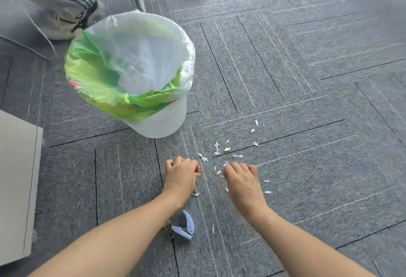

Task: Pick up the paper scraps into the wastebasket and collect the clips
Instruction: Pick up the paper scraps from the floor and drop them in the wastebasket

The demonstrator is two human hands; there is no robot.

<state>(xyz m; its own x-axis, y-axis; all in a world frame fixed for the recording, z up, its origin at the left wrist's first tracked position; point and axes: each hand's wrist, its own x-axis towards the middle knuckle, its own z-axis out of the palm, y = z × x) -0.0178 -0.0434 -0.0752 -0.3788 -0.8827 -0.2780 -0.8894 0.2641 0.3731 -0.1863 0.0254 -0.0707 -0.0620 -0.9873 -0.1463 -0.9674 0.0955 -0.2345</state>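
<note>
White scraps (227, 149) are lying just ahead, nearest the right hand (241, 180), bending onto them, pinch unclear; left hand (182, 175) is fisting.

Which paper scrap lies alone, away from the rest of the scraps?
The narrow scrap between the two forearms, just right of the blue hole punch. Every other scrap lies near the left hand and right hand or beyond them.
</note>
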